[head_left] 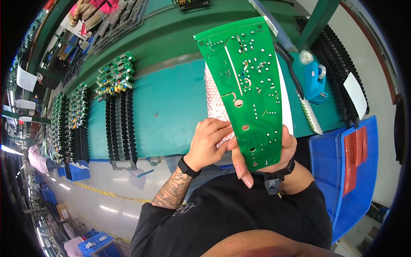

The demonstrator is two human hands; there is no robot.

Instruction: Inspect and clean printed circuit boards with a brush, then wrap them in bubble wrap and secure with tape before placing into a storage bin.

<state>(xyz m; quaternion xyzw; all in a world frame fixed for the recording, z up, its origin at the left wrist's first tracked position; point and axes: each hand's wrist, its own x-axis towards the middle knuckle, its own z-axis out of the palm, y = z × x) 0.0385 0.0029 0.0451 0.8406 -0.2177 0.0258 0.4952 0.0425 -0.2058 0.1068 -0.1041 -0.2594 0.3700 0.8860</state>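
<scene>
Right hand [274, 156] grips the lower end of a long green printed circuit board [250, 85], solder side up; its fingers are closed around the board's bottom edge, thumb on the near face. The board stands tilted upward and away from those fingers, above the teal surface [167, 111]. Left hand [209, 141] has fingers curled narrow, pinching a pink bubble-wrap sheet [214, 100] that lies just behind the board, touching its left edge. Past the fingertips and left, black slotted racks [120, 124] hold small green populated boards [114, 75]. Right of the fingers, a blue tape dispenser [316, 81] sits on the surface, a black-handled brush [295, 81] beside it. Lower right, a blue plastic bin [359, 171] holds red sheets [355, 154].
</scene>
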